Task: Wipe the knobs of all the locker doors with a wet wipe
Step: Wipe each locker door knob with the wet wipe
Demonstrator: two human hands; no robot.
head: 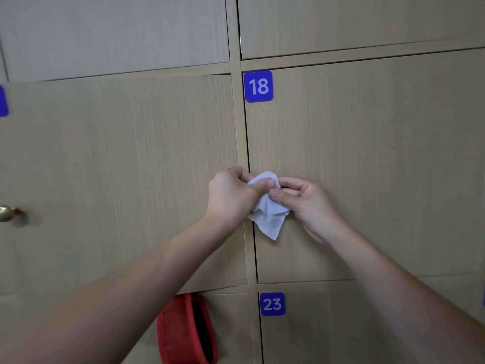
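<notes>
Head view, both hands' grip pinching crumpled wet wipe [267, 206], long axis vertical, loose corner pointing down

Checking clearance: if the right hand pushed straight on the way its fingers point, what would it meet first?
The wet wipe it already pinches, then likely the left hand just beyond; depth is unclear.

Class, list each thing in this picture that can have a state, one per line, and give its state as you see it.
wet wipe: crumpled, held by both hands in front of the lockers.
left hand: pinches the wipe.
right hand: pinches the wipe.
door 18: closed.
door 23: closed.
brass knob: untouched, on a closed door at far left.
red pouch: hangs below the left door.
</notes>
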